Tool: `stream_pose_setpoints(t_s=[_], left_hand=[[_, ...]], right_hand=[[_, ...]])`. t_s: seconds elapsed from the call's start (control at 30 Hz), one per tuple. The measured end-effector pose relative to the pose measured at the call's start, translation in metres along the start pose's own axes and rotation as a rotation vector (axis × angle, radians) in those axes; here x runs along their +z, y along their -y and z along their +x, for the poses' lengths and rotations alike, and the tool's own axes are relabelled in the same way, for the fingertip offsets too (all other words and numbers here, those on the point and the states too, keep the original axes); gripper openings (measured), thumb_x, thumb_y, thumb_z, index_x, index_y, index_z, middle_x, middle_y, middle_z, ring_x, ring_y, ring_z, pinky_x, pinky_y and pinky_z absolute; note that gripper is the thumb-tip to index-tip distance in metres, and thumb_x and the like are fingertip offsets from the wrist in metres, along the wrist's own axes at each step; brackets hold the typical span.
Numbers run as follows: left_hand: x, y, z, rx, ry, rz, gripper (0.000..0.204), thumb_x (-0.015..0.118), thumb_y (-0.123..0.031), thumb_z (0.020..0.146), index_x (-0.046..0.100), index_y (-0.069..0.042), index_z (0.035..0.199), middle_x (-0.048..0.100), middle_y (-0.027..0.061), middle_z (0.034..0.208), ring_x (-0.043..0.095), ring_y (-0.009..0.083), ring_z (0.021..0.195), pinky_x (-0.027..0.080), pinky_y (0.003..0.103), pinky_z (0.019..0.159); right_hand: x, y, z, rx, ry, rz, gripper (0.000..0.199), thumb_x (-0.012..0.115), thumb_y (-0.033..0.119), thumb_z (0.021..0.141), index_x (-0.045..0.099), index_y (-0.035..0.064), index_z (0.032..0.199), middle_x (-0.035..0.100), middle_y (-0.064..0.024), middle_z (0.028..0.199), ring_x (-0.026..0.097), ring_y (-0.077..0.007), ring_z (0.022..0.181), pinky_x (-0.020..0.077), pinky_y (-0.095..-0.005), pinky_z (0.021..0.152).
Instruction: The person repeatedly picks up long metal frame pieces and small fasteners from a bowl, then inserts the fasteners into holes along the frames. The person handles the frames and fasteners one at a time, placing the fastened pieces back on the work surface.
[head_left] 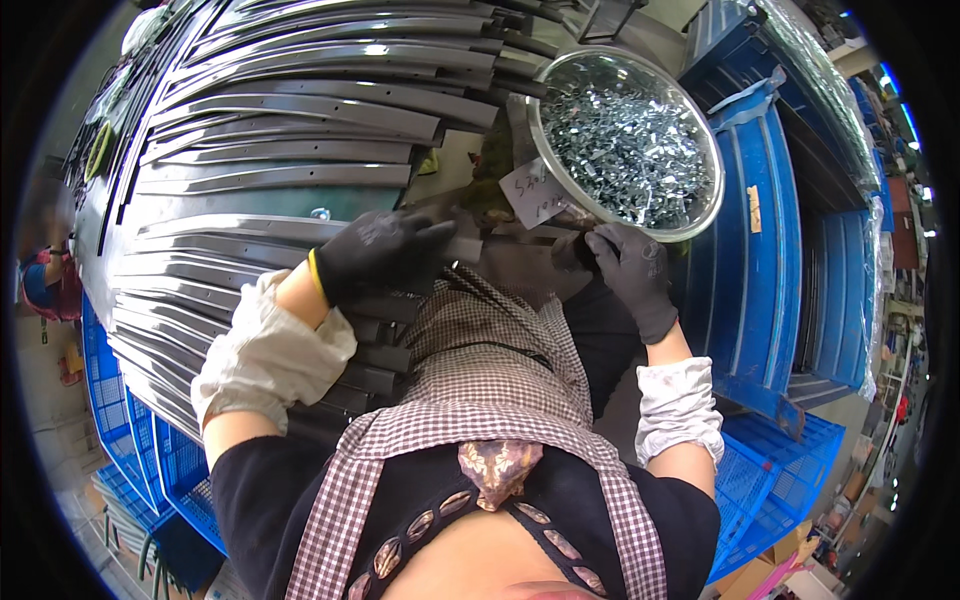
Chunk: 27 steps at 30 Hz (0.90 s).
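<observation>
My left hand (385,255), in a black glove with a yellow cuff edge, is closed round the end of a dark metal strip (466,247) at the right side of the strip stack. My right hand (632,277), also in a black glove, has its fingers pinched together just below a large clear round basin (716,180). What lies between those fingers is too dark to make out. Many small shiny metal clips (625,150) fill the basin. A paper tag (533,194) with handwriting leans against its left side.
Long grey metal strips (300,110) lie in rows on a green-topped table (290,203) at left. Blue metal bins (755,250) stand close on the right, with a blue plastic crate (770,480) below them. More blue crates (185,480) stand lower left. Another person (55,275) is at far left.
</observation>
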<state>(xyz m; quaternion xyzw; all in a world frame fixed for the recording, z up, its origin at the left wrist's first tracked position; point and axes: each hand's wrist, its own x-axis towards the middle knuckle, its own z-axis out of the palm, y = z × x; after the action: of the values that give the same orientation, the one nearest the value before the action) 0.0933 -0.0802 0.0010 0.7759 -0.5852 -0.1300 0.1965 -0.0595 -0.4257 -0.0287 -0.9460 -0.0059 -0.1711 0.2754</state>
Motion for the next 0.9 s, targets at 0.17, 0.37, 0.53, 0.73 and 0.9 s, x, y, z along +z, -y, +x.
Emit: stream_pose_setpoints(t_s=[0.17, 0.37, 0.53, 0.73, 0.9], left_hand=[[-0.027, -0.049, -0.036, -0.115, 0.074, -0.115, 0.057, 0.077, -0.022, 0.081, 0.060, -0.004, 0.132, 0.067, 0.0167, 0.091, 0.067, 0.0367, 0.077, 0.053, 0.044, 0.067], [-0.061, -0.065, -0.070, -0.106, 0.257, -0.364, 0.040, 0.080, -0.017, 0.081, 0.070, -0.004, 0.118, 0.070, 0.0185, 0.103, 0.069, 0.0375, 0.091, 0.056, 0.041, 0.079], [-0.070, -0.002, -0.064, -0.233, -0.153, -0.049, 0.041, 0.080, -0.016, 0.081, 0.070, -0.005, 0.119, 0.070, 0.0173, 0.115, 0.065, 0.0377, 0.109, 0.051, 0.045, 0.095], [-0.043, 0.078, -0.055, -0.359, -0.307, 0.281, 0.037, 0.075, -0.020, 0.083, 0.069, -0.010, 0.118, 0.066, 0.0134, 0.116, 0.063, 0.0357, 0.107, 0.050, 0.045, 0.092], [-0.032, 0.067, -0.040, -0.200, -0.214, 0.349, 0.033, 0.073, -0.018, 0.084, 0.068, -0.012, 0.116, 0.065, 0.0117, 0.111, 0.064, 0.0343, 0.102, 0.052, 0.046, 0.086]], right_hand=[[-0.019, -0.014, 0.039, 0.286, 0.089, -0.012, 0.024, 0.068, 0.030, 0.093, 0.072, 0.0061, 0.097, 0.069, -0.0164, 0.079, 0.069, -0.0350, 0.074, 0.0538, -0.0444, 0.069], [0.021, -0.082, 0.070, 0.156, 0.045, -0.383, 0.037, 0.072, 0.031, 0.084, 0.064, 0.0102, 0.114, 0.066, -0.0176, 0.106, 0.066, -0.0347, 0.101, 0.0546, -0.0490, 0.080], [0.036, -0.090, 0.084, 0.165, 0.074, -0.420, 0.032, 0.073, 0.030, 0.083, 0.066, 0.0143, 0.109, 0.066, -0.0149, 0.101, 0.067, -0.0363, 0.097, 0.0550, -0.0494, 0.080], [0.038, -0.100, 0.079, 0.119, 0.014, -0.363, 0.018, 0.059, 0.026, 0.094, 0.069, 0.0120, 0.097, 0.069, -0.0168, 0.092, 0.067, -0.0390, 0.089, 0.0534, -0.0515, 0.077], [0.014, -0.085, 0.080, 0.217, -0.033, -0.279, 0.028, 0.064, 0.034, 0.092, 0.072, 0.0070, 0.097, 0.069, -0.0176, 0.091, 0.066, -0.0391, 0.087, 0.0529, -0.0496, 0.077]])
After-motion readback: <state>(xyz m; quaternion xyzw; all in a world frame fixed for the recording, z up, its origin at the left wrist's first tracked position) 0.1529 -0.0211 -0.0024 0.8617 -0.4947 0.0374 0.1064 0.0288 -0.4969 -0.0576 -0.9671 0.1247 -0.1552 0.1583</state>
